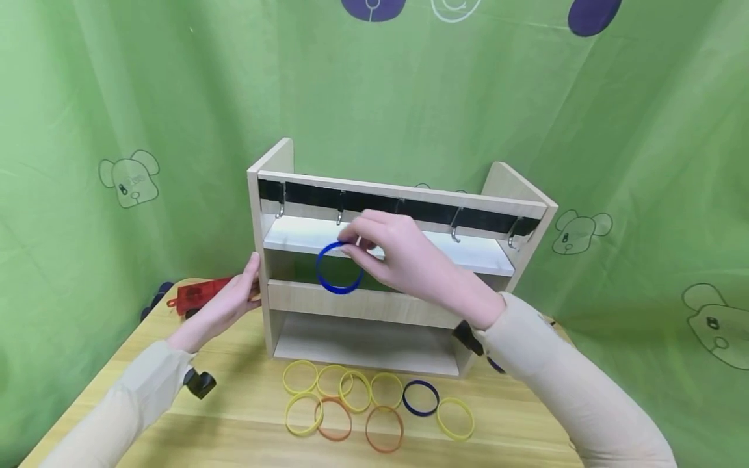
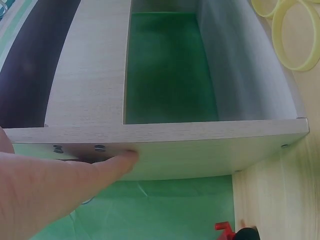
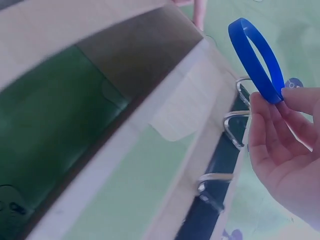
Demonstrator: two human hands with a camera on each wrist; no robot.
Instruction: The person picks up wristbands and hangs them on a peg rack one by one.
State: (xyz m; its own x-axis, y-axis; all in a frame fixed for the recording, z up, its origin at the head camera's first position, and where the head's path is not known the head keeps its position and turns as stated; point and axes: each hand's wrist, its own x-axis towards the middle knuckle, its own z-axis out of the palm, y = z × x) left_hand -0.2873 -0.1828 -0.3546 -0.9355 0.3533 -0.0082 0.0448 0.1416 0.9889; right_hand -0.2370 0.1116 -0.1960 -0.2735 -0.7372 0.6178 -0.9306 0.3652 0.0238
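A blue ring-shaped band (image 1: 341,290) hangs from my right hand (image 1: 404,253), pinched between thumb and fingers in front of the shelf's hook row. In the right wrist view the blue band (image 3: 255,65) stands up from the fingertips, close to the metal hooks (image 3: 235,127). My left hand (image 1: 234,299) touches the outer left side of the wooden shelf (image 1: 368,302), its fingers straight. The left wrist view shows the thumb (image 2: 112,165) of that hand laid along the side panel. Several metal hooks (image 1: 455,227) line a black strip (image 1: 374,203) across the shelf's upper front.
On the wooden table (image 1: 234,416) before the shelf lie several yellow bands (image 1: 304,413), two orange bands (image 1: 384,429) and a dark blue band (image 1: 420,398). A red toy (image 1: 199,296) sits left of the shelf. Green curtain (image 1: 175,97) hangs behind.
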